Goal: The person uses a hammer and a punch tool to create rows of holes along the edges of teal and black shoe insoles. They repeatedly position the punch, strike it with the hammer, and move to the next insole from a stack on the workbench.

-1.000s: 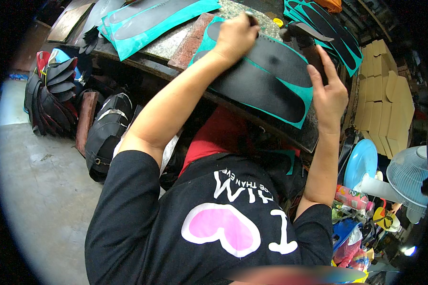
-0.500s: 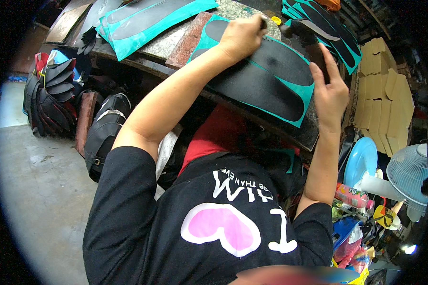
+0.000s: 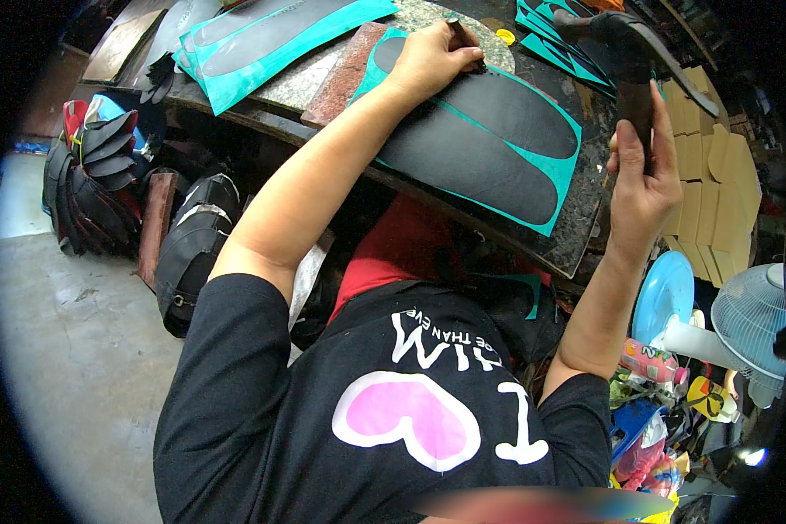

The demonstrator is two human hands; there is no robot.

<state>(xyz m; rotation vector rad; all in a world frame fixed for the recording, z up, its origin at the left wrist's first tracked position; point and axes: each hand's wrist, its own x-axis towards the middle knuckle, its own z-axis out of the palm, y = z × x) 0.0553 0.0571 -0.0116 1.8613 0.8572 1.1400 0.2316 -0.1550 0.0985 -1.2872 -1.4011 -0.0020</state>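
Note:
On the table lies a teal sheet [image 3: 566, 168] bearing black sole-shaped pieces [image 3: 520, 109], with small marks along the upper one's far edge. My left hand [image 3: 428, 61] is closed around a short dark punch-like tool [image 3: 457, 33], its lower end at that marked edge. Raised off the table's right end, my right hand [image 3: 644, 183] grips a dark hammer-like tool [image 3: 635, 113] by its flat handle. A long, curved grey part shows at the tool's upper end; its exact kind is unclear.
More teal sheets with black soles lie at the table's far left [image 3: 227, 74] and far right [image 3: 550, 35]. A reddish slab [image 3: 336, 83] sits beside the work. Cardboard pieces [image 3: 716, 183] and a fan [image 3: 751, 319] stand right; black cut pieces [image 3: 96, 183] hang left.
My right hand has lifted the hammer-like tool up and to the right, away from the sheet. My left hand has shifted slightly left, with the punch-like tool showing more clearly.

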